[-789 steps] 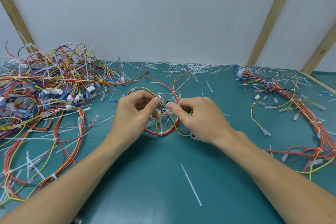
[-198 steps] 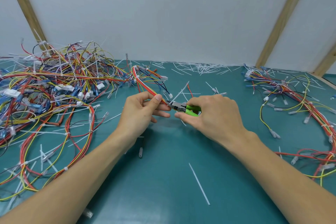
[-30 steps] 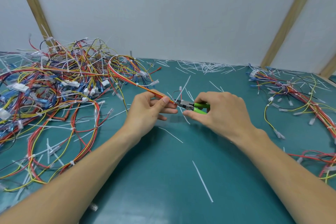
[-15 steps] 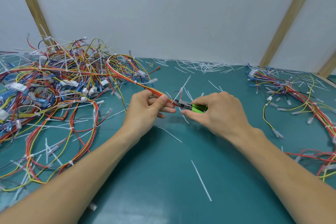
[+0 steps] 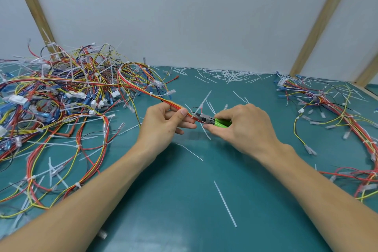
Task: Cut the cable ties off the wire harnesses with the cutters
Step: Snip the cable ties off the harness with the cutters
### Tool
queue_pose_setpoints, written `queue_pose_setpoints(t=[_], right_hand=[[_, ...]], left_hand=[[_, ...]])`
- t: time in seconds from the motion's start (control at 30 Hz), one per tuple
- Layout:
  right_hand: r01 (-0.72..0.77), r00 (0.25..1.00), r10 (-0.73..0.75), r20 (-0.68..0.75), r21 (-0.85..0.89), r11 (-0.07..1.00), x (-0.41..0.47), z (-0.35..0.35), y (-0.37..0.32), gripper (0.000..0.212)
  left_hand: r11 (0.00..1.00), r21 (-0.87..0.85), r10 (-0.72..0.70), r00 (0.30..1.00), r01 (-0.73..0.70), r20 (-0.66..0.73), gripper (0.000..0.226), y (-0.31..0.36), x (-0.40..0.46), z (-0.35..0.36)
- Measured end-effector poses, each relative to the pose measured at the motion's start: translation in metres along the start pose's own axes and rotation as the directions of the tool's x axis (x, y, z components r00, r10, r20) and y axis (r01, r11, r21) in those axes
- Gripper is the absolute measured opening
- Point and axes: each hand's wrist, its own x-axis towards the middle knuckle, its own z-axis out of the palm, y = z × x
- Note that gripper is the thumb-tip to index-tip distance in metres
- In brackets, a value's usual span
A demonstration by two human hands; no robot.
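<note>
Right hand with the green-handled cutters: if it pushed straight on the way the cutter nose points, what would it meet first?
Probably the red and yellow wire bundle, then the left hand whose fingers pinch it. The right hand aims the cutters leftward there; depth is unclear.

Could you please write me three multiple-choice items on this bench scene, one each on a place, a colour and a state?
1. Where does the big tangled pile of harnesses lie?
A. person's left
B. person's right
C. under the forearms

2. What colour are the handles of the cutters?
A. black
B. green
C. orange

3. What is the left hand doing?
A. lying flat on the mat
B. gripping the cutters
C. pinching a red and yellow wire bundle

Answers:
1 A, the pile fills the mat's left side.
2 B, bright green shows in the right hand.
3 C, thumb and fingers close on the bundle beside the cutter tips.
</note>
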Motion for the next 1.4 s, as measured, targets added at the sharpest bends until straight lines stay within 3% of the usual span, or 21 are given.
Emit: queue_pose_setpoints(t=[0.93,1.4], right_hand=[[-0.031,0.994,0.039,-0.101,0.072,0.997,-0.0029,0.0064,0.0018,0.051],[-0.002,1.000,0.002,-0.024,0.028,1.000,-0.0021,0.0076,0.0003,0.050]], left_hand=[[0.997,0.079,0.022,0.999,-0.025,0.034,0.013,0.0030,-0.0026,0.0014],[0.997,0.072,0.037,0.999,-0.038,0.012,0.013,0.0027,-0.0015,0.0005]])
